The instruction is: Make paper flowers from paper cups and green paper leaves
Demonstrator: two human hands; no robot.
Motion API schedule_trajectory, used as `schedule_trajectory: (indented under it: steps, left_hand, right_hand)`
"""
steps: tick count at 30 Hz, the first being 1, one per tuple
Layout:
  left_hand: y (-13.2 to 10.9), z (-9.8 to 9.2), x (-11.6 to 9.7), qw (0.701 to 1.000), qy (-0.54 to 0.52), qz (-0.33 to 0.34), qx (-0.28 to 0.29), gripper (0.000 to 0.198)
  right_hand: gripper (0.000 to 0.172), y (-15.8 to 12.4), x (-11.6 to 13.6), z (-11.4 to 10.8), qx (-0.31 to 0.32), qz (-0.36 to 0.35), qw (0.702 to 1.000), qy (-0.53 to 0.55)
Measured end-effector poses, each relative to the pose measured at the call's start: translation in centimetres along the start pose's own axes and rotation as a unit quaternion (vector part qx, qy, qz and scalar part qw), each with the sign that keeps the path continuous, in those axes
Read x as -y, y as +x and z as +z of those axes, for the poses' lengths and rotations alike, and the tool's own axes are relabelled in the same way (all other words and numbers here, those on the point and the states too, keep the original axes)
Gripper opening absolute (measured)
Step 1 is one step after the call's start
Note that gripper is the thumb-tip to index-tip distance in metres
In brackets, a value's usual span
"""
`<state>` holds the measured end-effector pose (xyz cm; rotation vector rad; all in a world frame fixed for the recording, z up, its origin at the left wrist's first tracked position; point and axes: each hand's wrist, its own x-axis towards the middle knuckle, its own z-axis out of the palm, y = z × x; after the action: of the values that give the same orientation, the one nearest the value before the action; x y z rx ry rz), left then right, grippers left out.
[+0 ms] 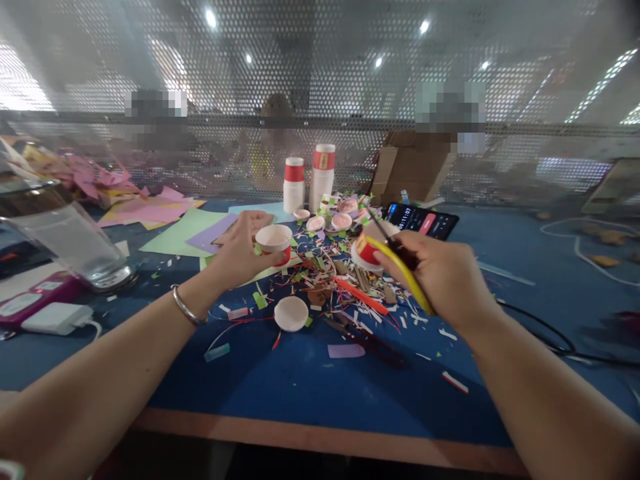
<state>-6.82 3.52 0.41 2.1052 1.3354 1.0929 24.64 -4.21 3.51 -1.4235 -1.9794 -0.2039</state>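
Note:
My left hand (pixel 244 250) is closed around the side of a short paper cup (pixel 274 241) with a red lower band, its opening facing up. My right hand (pixel 440 270) grips a yellow-and-black tool (pixel 416 293); a thin dark part points up and left from it, and its exact kind is unclear. Against those fingers is a red-and-white paper cup (pixel 367 255), tilted; whether the hand also holds it I cannot tell. Between the hands lie paper scraps (pixel 325 270), an orange-red strip-like object (pixel 363 297) and a white round disc (pixel 291 313).
Two paper cup stacks (pixel 324 177) stand at the back, near small pink-filled cup bottoms (pixel 341 221). A phone (pixel 420 221) and cardboard box (pixel 410 163) are back right. Coloured sheets (pixel 175 233), a clear glass (pixel 70 233) and a power strip (pixel 45 297) occupy the left.

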Motion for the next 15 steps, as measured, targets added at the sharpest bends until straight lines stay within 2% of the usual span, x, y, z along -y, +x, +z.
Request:
schedule_trajectory:
  steps: [2,4,7,8,10,13,15]
  left_hand:
    - [0.0,0.2,0.1,1.0,0.005,-0.026,0.003,0.084]
    - [0.2,0.3,0.4,0.999,0.017,-0.036,-0.001,0.083]
    - [0.5,0.4,1.2,1.0,0.017,0.003,-0.025,0.072]
    - [0.6,0.5,1.5,0.999,0.015,0.014,-0.03,0.069]
    - [0.8,0.6,1.8,1.0,0.008,0.008,-0.029,0.064]
    - [0.9,0.7,1.8,1.0,-0.013,-0.01,-0.024,0.061]
    - [0.9,0.7,1.6,0.999,-0.028,-0.012,-0.045,0.06]
  right_hand:
    - [0.025,0.3,-1.5,-0.9,-0.014,0.026,0.998,-0.058]
    - [0.024,0.7,-3.4,-1.8,-0.041,0.039,0.991,-0.123]
    - [0.035,1.4,-6.3,-3.0,-0.064,0.089,0.97,-0.217]
    - [0.043,1.6,-7.1,-3.3,-0.048,0.112,0.963,-0.242]
    - [0.051,2.1,-8.4,-3.7,-0.03,0.189,0.939,-0.284]
    - [0.047,2.6,-9.8,-3.9,0.007,0.333,0.885,-0.325]
    - [0.044,2.7,-10.7,-3.9,0.032,0.389,0.859,-0.332]
